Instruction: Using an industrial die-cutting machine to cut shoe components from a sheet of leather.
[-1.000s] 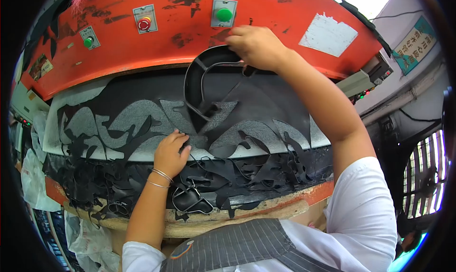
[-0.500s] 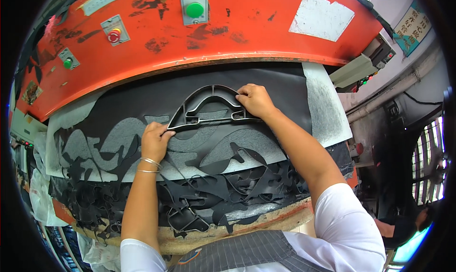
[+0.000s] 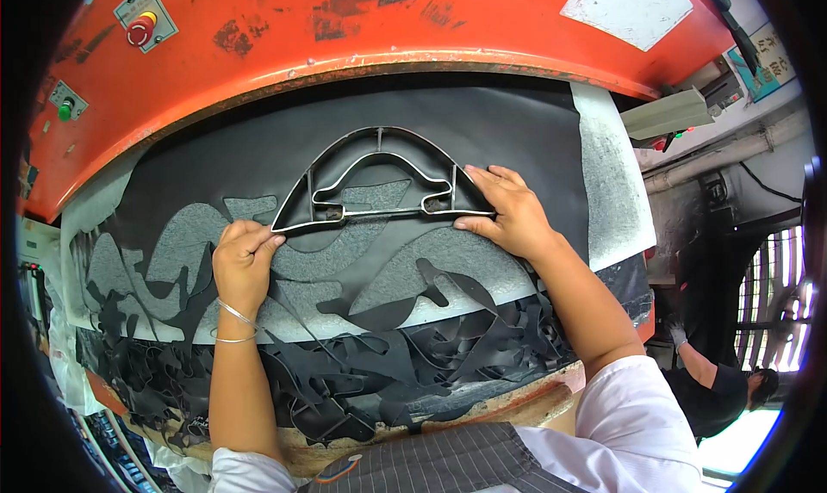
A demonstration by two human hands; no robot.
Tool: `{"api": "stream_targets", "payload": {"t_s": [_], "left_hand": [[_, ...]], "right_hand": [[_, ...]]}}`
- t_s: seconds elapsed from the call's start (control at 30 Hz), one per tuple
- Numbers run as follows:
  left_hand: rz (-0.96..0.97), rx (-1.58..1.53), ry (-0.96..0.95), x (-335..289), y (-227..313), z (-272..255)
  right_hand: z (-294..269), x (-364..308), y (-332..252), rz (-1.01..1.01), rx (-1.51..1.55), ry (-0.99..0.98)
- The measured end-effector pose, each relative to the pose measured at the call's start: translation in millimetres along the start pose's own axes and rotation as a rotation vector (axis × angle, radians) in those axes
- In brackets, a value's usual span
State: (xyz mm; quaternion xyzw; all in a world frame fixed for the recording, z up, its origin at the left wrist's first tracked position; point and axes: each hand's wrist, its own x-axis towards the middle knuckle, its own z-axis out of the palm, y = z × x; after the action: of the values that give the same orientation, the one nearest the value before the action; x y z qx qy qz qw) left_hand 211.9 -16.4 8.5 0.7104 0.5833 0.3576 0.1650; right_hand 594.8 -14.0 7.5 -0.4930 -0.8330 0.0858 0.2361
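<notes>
A metal cutting die (image 3: pixel 383 211), arched with a straight lower bar and an inner curved blade, rests on a black sheet of leather-like material (image 3: pixel 508 123). My left hand (image 3: pixel 242 265) pinches the die's left corner between thumb and fingers. At the die's right end, my right hand (image 3: pixel 515 216) grips it, with fingers along the outer wall and the thumb by the lower corner. Below the die, cut-out openings in the sheet show a grey, rough-looking surface (image 3: pixel 482 256). Part of the right corner is hidden by my right hand.
An orange-red press (image 3: pixel 482 32) spans the far side, with a red stop button (image 3: pixel 140 30) and a green button (image 3: pixel 66 110). Tangled black offcuts (image 3: pixel 379 355) pile along the near edge. A pale board (image 3: pixel 616 179) shows beneath the sheet. Another person (image 3: pixel 711 390) is at the right.
My right hand has shifted from the die's upper right curve down to its right end. The die now sits more level. My left hand stays on the left corner; the view has shifted.
</notes>
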Motion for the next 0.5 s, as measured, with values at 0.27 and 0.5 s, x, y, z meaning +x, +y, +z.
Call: {"api": "stream_targets", "payload": {"t_s": [0.27, 0.5], "left_hand": [[-0.038, -0.063, 0.025, 6.3, -4.1, 3.5], [0.04, -0.056, 0.065, -3.9, -2.1, -4.8]], "right_hand": [[7.3, 5.6, -3.6, -0.043, -0.081, 0.09], [0.2, -3.0, -21.7, -0.033, -0.145, 0.137]]}}
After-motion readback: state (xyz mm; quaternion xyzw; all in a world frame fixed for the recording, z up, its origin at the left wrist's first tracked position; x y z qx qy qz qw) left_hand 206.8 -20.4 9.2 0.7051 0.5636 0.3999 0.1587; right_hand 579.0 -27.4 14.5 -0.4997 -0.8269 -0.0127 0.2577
